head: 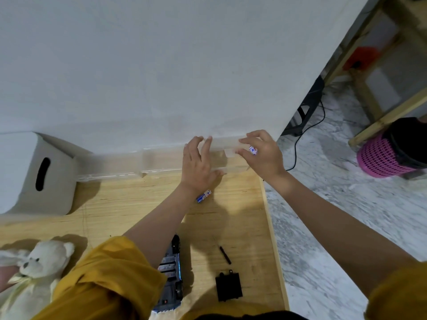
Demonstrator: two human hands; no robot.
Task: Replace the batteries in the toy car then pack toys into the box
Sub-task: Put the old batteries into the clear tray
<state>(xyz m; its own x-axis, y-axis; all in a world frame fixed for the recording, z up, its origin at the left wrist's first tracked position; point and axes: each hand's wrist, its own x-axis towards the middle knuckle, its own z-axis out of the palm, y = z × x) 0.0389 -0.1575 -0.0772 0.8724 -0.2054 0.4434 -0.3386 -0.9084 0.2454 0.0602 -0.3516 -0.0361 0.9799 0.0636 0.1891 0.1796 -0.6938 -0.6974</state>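
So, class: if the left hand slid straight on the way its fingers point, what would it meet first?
The left hand already rests on the clear plastic case; just beyond that, probably the white wall, though depth is hard to judge.

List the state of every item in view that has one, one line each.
Blue toy car: upside down, battery bay open.
Black battery cover: off, flat on the wooden table.
Clear plastic organiser box: against the wall, both hands at it.
Blue-and-white battery: loose on the table.
Second battery: held in the right hand.
Left hand: fingers straight, on the box.
White teddy bear: lying unpacked.
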